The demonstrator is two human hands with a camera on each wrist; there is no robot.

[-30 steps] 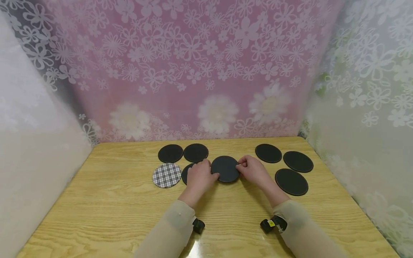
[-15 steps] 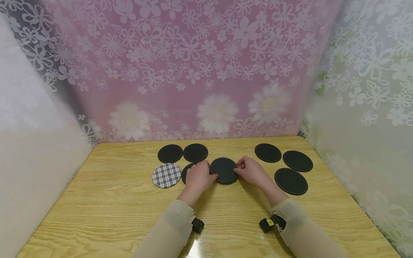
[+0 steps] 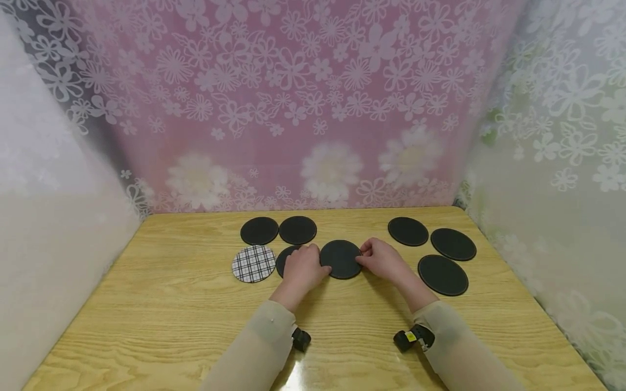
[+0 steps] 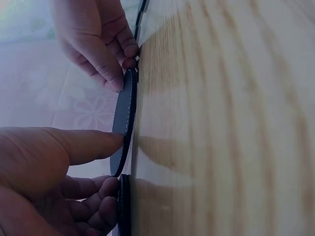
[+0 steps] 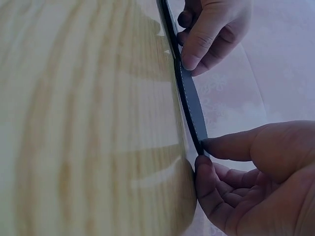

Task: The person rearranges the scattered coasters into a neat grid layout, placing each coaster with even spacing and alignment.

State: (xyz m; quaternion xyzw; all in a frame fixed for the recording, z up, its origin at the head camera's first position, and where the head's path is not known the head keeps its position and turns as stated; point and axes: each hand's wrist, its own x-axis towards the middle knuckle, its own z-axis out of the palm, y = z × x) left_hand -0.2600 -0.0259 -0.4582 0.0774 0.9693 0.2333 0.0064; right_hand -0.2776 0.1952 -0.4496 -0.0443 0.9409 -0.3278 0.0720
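A round black coaster [image 3: 341, 259] lies at mid-table in the head view, between both hands. My left hand [image 3: 303, 267] grips its left edge, the thumb [image 4: 98, 146] on top and the other fingers curled beside it. At the opposite edge, my right hand [image 3: 383, 259] pinches the rim between thumb and forefinger, as the right wrist view shows. Stitching runs round the coaster's rim [image 5: 191, 105]. Partly hidden by my left hand is another black coaster [image 3: 283, 262], which adjoins a black-and-white checked coaster [image 3: 253, 264].
Two black coasters [image 3: 259, 231] lie side by side at the back left. Toward the right edge, a black coaster [image 3: 408, 231] lies near two others [image 3: 443, 275]. The wooden table [image 3: 146, 315] meets a pink floral curtain [image 3: 313, 108] behind.
Both hands have lowered the middle coaster slightly toward me, and it now lies flatter next to the half-hidden one. The other coasters have stayed in place.
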